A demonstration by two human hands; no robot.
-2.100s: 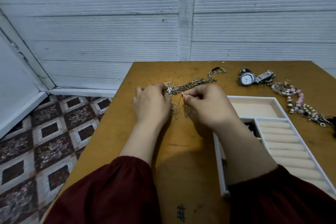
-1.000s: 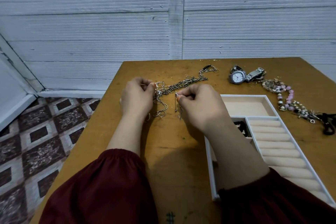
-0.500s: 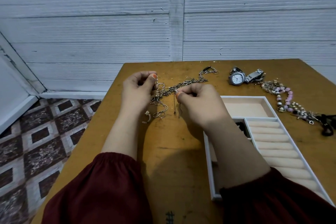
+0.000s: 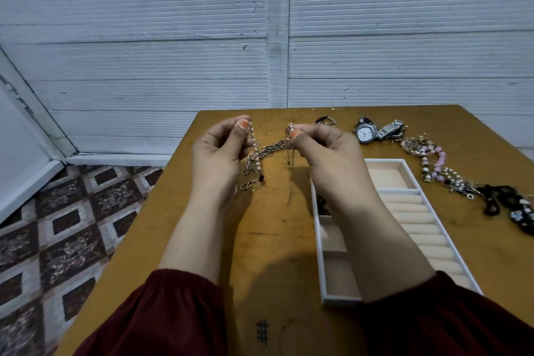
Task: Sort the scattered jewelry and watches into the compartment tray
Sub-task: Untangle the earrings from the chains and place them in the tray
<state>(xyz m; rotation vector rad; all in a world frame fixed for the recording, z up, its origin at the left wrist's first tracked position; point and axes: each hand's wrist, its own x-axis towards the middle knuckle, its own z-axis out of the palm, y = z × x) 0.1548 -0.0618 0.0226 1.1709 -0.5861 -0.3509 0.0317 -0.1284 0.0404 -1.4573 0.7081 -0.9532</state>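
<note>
Surveying the work area, we find a brown wooden table (image 4: 271,240) set against a white ribbed wall panel (image 4: 144,66), with patterned brown floor tiles (image 4: 63,240) to its left. A white compartment tray with beige lining (image 4: 319,243) lies on the table's right half. Our right forearm crosses its left side and hides part of those compartments; a small dark item (image 4: 322,205) shows in one of them. The ridged ring-roll section (image 4: 416,228) is exposed. Beyond the tray lie a silver round-faced wristwatch (image 4: 365,133), a second watch with a metal link band (image 4: 390,128) just beside it, a heap of pink and pearl bead bracelets (image 4: 430,159), and a black linked piece (image 4: 502,201) near the right edge.

Our left hand (image 4: 219,153) is raised above the table, thumb and forefinger pinching a thin chain strung with small pearl beads (image 4: 254,141). Our right hand (image 4: 326,153) pinches the upper end of a fine metal chain (image 4: 290,156) the same way.

The pearl chain hangs near vertical from the left thumb and runs down into a tangle of silver and gold link chains (image 4: 261,162) on the table between the hands. The fine chain hangs straight down; whether its lower end touches the table, we cannot tell. The tangle's long axis runs from near left to far right.
</note>
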